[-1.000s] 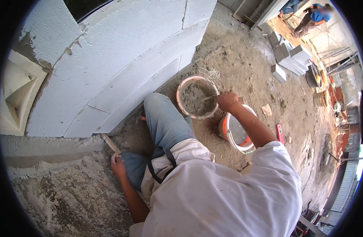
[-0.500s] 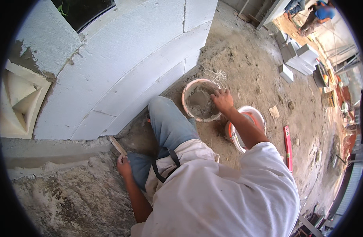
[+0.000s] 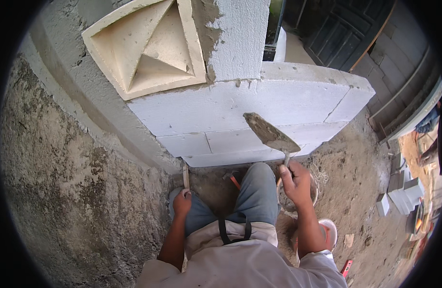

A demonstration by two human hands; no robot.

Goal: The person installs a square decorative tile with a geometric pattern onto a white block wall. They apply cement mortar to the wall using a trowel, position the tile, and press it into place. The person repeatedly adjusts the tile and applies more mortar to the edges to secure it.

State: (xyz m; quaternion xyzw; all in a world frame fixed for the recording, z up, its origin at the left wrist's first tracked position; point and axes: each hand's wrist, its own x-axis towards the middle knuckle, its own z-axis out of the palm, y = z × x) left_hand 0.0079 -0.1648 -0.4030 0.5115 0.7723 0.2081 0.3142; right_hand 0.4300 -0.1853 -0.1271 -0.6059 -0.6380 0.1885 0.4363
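Observation:
My right hand (image 3: 298, 183) is closed round the handle of a trowel (image 3: 270, 133), raised in front of the white block wall (image 3: 192, 115). Grey mortar coats its blade. Below that hand is a bucket (image 3: 315, 194), partly hidden behind hand and wrist. My left hand (image 3: 182, 202) grips a narrow wooden strip (image 3: 186, 176), which points up toward the wall's lower left corner. Between my knees and the wall lies a tool with a red handle (image 3: 235, 181), apparently a hammer.
A cream pyramid-shaped block (image 3: 156, 53) is set in the wall at upper left. Beside my right forearm stands a white bucket (image 3: 331, 233); a red spirit level (image 3: 346, 267) lies behind it. Tangled string (image 3: 321, 176) and stacked pale blocks (image 3: 403, 194) are to the right.
My right hand has come up from the mortar bucket and now shows the loaded trowel before the wall. My view has swung left. The left hand still holds the strip.

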